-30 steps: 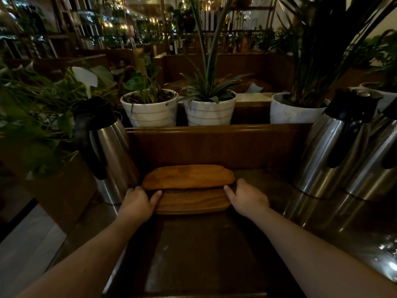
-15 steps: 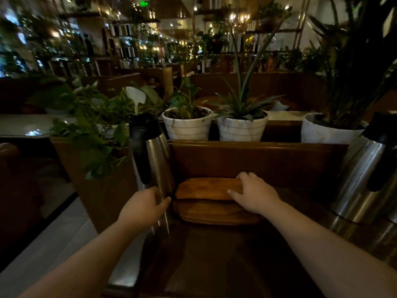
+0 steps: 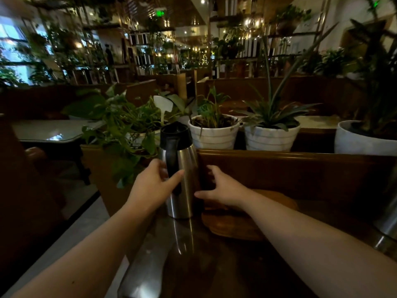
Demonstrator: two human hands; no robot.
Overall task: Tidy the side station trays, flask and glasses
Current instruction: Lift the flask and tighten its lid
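While the steel flask (image 3: pixel 182 175) stands upright at the counter's (image 3: pixel 193 265) back-left corner, just left of the stacked wooden trays (image 3: pixel 236 224), both hands go for it: left hand (image 3: pixel 151 186) spread on its side, right hand (image 3: pixel 223 188) open alongside, neither closed yet. Looks like flask-straightening; next they'd need a proper two-handed grip.

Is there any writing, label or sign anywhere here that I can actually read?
None is readable.
Green ceiling sign: lit, too blurred to read.
White plant tag: looks blank.
Steel flask, between left hand and right hand: no visible marking.
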